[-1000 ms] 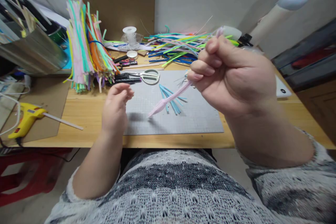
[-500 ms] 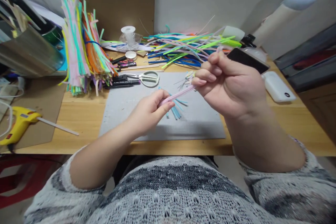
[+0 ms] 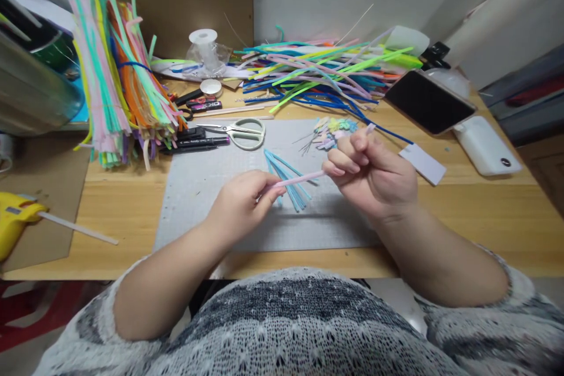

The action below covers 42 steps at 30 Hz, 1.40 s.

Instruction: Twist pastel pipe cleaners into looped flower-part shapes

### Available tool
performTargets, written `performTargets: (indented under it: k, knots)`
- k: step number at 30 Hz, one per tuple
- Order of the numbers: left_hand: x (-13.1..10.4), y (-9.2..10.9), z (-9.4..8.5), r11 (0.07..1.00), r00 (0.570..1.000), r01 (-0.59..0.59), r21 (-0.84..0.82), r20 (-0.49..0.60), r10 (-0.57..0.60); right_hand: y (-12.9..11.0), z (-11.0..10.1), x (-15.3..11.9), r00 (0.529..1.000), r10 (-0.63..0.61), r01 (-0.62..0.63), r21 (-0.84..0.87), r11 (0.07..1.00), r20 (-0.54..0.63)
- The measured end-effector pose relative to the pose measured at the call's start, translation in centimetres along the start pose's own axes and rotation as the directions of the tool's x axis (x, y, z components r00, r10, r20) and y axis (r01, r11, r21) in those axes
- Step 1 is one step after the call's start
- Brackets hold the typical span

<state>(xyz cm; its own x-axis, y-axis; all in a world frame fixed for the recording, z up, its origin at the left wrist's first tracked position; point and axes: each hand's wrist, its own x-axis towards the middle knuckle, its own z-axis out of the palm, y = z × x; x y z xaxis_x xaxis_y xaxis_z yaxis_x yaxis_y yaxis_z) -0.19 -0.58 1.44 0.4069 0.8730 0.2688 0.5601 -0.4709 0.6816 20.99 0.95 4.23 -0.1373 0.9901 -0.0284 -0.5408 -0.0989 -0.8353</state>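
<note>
A pale pink pipe cleaner stretches between my two hands above the grey mat. My left hand pinches one end between thumb and fingers. The other end runs into the curled fingers of my right hand, and a tip pokes out above its thumb. Under the pink strand, several light blue pipe cleaner pieces lie fanned out on the mat. Just behind my right hand sits a small pile of pastel pieces with wire stems, partly covered by the fingers.
Scissors and black markers lie at the mat's back left. Upright pipe cleaner bundles stand further left, near a yellow glue gun. Loose pipe cleaners are heaped behind; a phone and white power bank lie right.
My right hand has come down and the pink strand lies more level, both hands still gripping it. The view has shifted, uncovering the pastel pile and a white card on the right.
</note>
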Motion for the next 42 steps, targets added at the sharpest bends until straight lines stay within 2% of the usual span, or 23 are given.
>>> performTargets:
  k: [4, 11, 15, 19, 23, 26, 29, 32, 35, 38, 42]
  knots:
    - [-0.1, -0.4, 0.2, 1.0, 1.0, 0.016, 0.007, -0.028, -0.015, 0.3, -0.3, 0.2, 1.0, -0.006, 0.006, -0.01, 1.0, -0.008]
    - [0.2, -1.2, 0.6, 0.996, 0.999, 0.053, -0.065, -0.008, -0.053, 1.1, -0.7, 0.5, 1.0, -0.014, 0.015, 0.04, 0.999, -0.022]
    - [0.3, -1.0, 0.6, 0.977, 0.985, 0.169, -0.129, -0.003, -0.171, 1.3, -1.0, 0.7, 0.999, -0.016, 0.017, 0.028, 0.999, -0.037]
    - [0.4, -0.4, 0.2, 0.901, 0.953, 0.304, -0.309, 0.085, -0.293, 1.5, -1.1, 0.8, 0.999, -0.008, 0.01, 0.038, 0.999, -0.042]
    - [0.6, -0.1, -0.1, 0.807, 0.919, 0.39, -0.443, 0.125, -0.375, 2.5, -0.7, 0.2, 0.995, 0.097, -0.096, -0.031, 0.995, 0.036]
    - [0.5, 0.0, -0.2, 0.795, 0.918, 0.389, -0.465, 0.13, -0.374, 3.6, -0.4, -0.5, 0.982, 0.166, -0.15, -0.153, 0.977, 0.095]
    - [0.4, 0.2, -0.2, 0.818, 0.931, 0.364, -0.446, 0.149, -0.333, 4.7, -0.3, -0.9, 0.987, 0.131, -0.108, -0.217, 0.97, 0.093]
    - [0.3, 0.7, -0.4, 0.838, 0.933, 0.354, -0.416, 0.224, -0.283, 5.1, -0.2, -1.0, 0.992, 0.095, -0.078, -0.172, 0.982, 0.089]
    - [0.2, 1.4, -0.8, 0.823, 0.909, 0.386, -0.417, 0.322, -0.263, 5.0, 0.1, -0.9, 0.991, 0.116, -0.11, -0.09, 0.99, 0.068]
    - [0.0, 2.0, -1.3, 0.691, 0.842, 0.511, -0.511, 0.459, -0.283, 4.7, 0.5, -1.0, 0.981, 0.178, -0.177, -0.017, 0.984, 0.082]
    - [-0.1, 2.0, -1.6, 0.325, 0.69, 0.72, -0.613, 0.684, -0.238, 4.5, 0.6, -1.3, 0.965, 0.233, -0.238, 0.029, 0.971, 0.117]
